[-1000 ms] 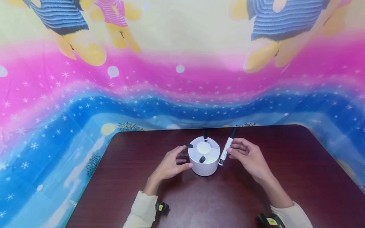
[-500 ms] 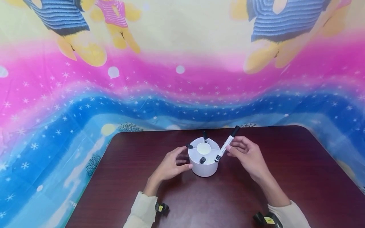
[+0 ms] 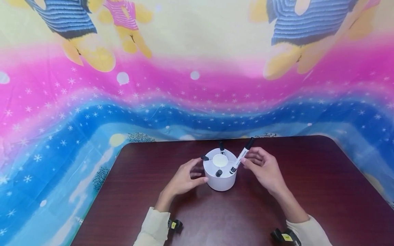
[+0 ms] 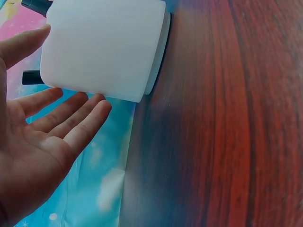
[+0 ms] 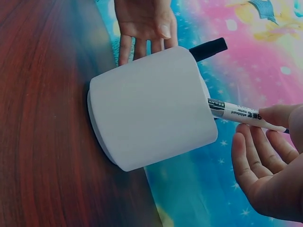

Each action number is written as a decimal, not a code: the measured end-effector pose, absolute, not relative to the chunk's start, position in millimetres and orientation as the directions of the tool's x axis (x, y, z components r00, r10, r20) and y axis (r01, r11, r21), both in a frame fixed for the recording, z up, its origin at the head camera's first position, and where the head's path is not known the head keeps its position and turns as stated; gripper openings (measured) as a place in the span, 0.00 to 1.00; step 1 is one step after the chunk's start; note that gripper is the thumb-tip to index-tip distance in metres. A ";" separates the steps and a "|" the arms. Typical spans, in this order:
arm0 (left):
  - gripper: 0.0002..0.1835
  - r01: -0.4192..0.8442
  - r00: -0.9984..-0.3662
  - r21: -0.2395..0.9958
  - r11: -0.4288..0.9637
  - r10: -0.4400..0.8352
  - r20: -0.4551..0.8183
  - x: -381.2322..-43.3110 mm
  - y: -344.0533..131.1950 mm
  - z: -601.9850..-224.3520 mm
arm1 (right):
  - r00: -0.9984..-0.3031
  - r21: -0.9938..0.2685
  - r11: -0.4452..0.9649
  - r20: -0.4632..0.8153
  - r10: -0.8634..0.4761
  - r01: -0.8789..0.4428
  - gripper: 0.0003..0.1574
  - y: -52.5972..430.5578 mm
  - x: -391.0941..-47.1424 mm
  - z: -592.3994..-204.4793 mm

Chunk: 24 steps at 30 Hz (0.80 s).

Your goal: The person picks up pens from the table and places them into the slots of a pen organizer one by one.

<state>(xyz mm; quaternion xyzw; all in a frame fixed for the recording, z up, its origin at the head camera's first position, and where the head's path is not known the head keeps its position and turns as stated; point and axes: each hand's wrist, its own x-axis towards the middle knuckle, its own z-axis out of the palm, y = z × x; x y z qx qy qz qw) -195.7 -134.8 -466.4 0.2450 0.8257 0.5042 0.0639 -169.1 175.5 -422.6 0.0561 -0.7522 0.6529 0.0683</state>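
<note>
A white round pen holder (image 3: 221, 183) with compartments and a small central cup stands upright on the table. Black-capped markers poke out of it: one at the back (image 3: 221, 147), one at the left (image 3: 204, 158), one in front (image 3: 219, 173). My right hand (image 3: 265, 171) pinches a white whiteboard marker (image 5: 236, 112) between thumb and fingers, tilted, black cap up. The marker's lower end is just inside the holder's right rim. On the other side, my left hand (image 3: 182, 179) lies alongside the holder, its fairly straight fingers (image 4: 87, 125) and thumb tip right at the wall.
The dark red wooden table (image 3: 138, 171) extends around the holder on all sides. A patterned cloth (image 3: 172, 85) hangs behind and to both sides of it. Each wrist wears a small black camera, the left one (image 3: 175, 224) close above the tabletop.
My right hand has moved left with the whiteboard marker, bringing its lower end from beside the holder over and inside the right rim. My left hand and the holder have barely moved.
</note>
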 end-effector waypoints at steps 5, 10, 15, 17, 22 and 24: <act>0.41 0.335 -0.874 0.866 0.371 0.465 0.139 -195.0 -134.5 -465.5 | -0.985 -0.963 0.209 0.170 -0.004 -0.167 0.23 174.7 -168.6 -426.0; 0.41 0.327 -0.877 0.869 0.372 0.462 0.133 -194.7 -134.8 -464.9 | -0.977 -0.928 0.305 0.212 -0.036 -0.213 0.20 175.2 -170.6 -433.9; 0.41 0.333 -0.875 0.866 0.372 0.465 0.137 -196.2 -134.2 -465.4 | -0.966 -0.897 0.361 0.251 -0.061 -0.256 0.17 174.5 -171.8 -439.7; 0.41 0.337 -0.874 0.864 0.374 0.465 0.139 -196.7 -134.2 -465.8 | -0.965 -0.888 0.380 0.256 -0.064 -0.261 0.17 173.6 -171.5 -440.6; 0.42 0.332 -0.877 0.860 0.388 0.463 0.130 -196.6 -134.6 -466.5 | -0.965 -0.874 0.411 0.251 -0.071 -0.258 0.17 171.0 -169.9 -440.5; 0.41 0.329 -0.878 0.859 0.393 0.461 0.125 -196.5 -134.4 -466.5 | -0.966 -0.875 0.411 0.250 -0.069 -0.256 0.18 170.1 -168.9 -439.6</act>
